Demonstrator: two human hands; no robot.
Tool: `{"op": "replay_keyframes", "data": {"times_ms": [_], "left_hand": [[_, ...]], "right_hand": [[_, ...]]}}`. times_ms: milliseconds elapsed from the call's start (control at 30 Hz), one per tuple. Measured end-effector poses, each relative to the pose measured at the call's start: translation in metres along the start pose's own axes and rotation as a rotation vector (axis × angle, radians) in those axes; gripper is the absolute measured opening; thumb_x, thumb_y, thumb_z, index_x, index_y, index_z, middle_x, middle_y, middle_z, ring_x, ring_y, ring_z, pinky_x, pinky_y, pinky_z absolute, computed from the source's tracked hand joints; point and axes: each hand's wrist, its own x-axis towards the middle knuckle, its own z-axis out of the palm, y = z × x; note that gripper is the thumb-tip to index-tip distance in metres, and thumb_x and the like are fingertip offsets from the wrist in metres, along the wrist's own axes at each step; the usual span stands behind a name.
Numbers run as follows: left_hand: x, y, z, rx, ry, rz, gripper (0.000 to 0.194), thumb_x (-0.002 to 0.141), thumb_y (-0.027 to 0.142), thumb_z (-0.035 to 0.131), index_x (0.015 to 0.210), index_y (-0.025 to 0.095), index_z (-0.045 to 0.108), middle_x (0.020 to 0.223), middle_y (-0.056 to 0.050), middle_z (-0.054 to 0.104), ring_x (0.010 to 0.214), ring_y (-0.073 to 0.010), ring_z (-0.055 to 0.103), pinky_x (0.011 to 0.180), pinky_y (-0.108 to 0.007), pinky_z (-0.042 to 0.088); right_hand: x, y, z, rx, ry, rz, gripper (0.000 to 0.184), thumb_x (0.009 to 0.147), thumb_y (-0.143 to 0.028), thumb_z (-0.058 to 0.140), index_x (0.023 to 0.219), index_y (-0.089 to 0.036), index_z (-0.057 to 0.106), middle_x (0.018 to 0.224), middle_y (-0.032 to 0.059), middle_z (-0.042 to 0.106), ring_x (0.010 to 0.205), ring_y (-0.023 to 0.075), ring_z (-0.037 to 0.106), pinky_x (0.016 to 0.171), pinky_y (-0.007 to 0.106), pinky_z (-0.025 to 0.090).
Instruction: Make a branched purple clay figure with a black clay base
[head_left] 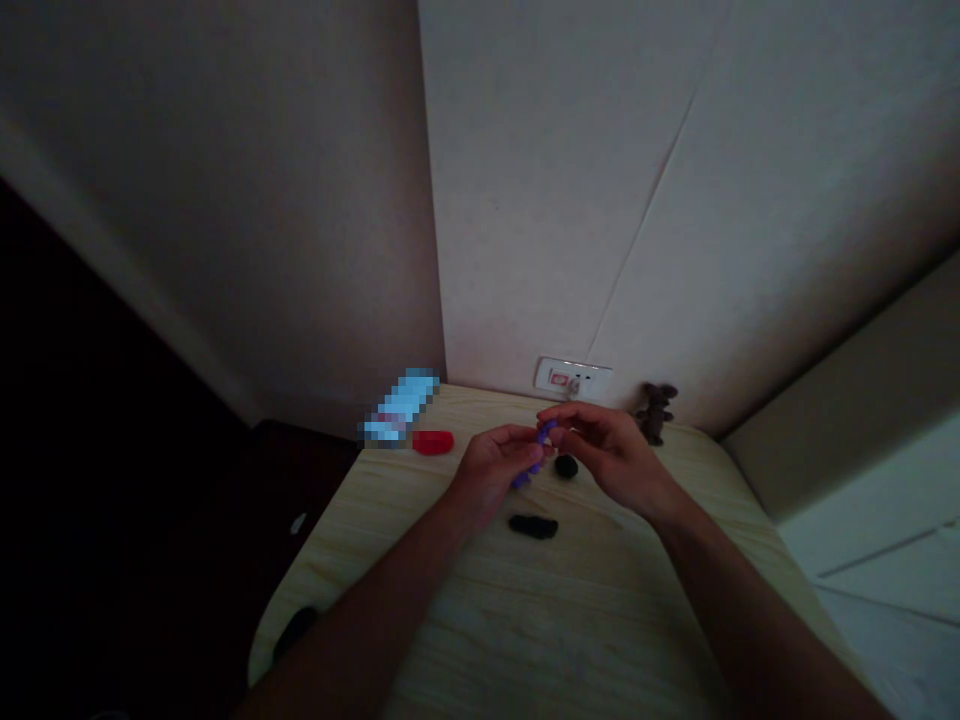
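Note:
Both hands meet above the far half of the wooden table, pinching a small purple strip (538, 450) between them. My left hand (493, 462) is closed on its lower part, thumb on top. At its upper end, the fingers of my right hand (600, 445) are curled round it. The strip looks narrow and uneven; its exact kind is unclear in the dim light. Just under the right fingers lies a black lump (566, 467) on the table. Nearer to me is a longer black piece (533, 526).
A red piece (433, 442) lies beside a bright, pixelated screen (403, 405) at the table's (525, 620) back left. A dark brown big-eared figure (657, 412) stands back right. Behind is a wall socket (573, 377). A dark object (297, 632) sits by my left forearm.

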Motion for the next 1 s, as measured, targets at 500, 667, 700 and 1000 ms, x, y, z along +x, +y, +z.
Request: {"op": "replay_keyframes", "data": {"times_ms": [500, 667, 700, 1000], "left_hand": [[0.004, -0.004, -0.007, 0.064, 0.091, 0.122, 0.045, 0.047, 0.028, 0.105, 0.083, 0.015, 0.08, 0.083, -0.006, 0.082, 0.071, -0.0132, 0.072, 0.068, -0.023, 0.055], [0.003, -0.003, -0.005, 0.053, 0.098, 0.136, 0.045, 0.045, 0.029, 0.105, 0.08, 0.015, 0.079, 0.08, -0.006, 0.081, 0.069, -0.0135, 0.071, 0.066, -0.024, 0.055], [0.004, -0.003, -0.005, 0.062, 0.099, 0.14, 0.044, 0.046, 0.029, 0.105, 0.079, 0.015, 0.08, 0.079, -0.006, 0.081, 0.068, -0.0138, 0.071, 0.066, -0.024, 0.056], [0.002, -0.001, -0.004, 0.187, 0.13, 0.21, 0.035, 0.049, 0.029, 0.103, 0.077, 0.018, 0.085, 0.08, -0.006, 0.081, 0.07, -0.016, 0.072, 0.067, -0.026, 0.056]], "right_hand": [[-0.001, -0.001, -0.006, -0.168, -0.04, -0.02, 0.026, 0.088, -0.041, 0.08, 0.099, -0.018, 0.077, 0.086, 0.0078, 0.079, 0.076, 0.0197, 0.073, 0.068, 0.032, 0.058], [-0.002, -0.001, -0.007, -0.238, -0.053, -0.066, 0.023, 0.091, -0.039, 0.077, 0.102, -0.018, 0.078, 0.089, 0.008, 0.079, 0.077, 0.0189, 0.072, 0.07, 0.031, 0.058], [-0.002, -0.001, -0.007, -0.244, -0.057, -0.074, 0.023, 0.091, -0.039, 0.077, 0.102, -0.018, 0.078, 0.089, 0.0079, 0.079, 0.077, 0.019, 0.072, 0.07, 0.031, 0.058], [-0.004, -0.012, 0.0, -0.49, -0.055, -0.183, 0.013, 0.097, -0.027, 0.064, 0.099, -0.019, 0.074, 0.088, 0.0074, 0.076, 0.075, 0.018, 0.069, 0.056, 0.025, 0.051]]}}
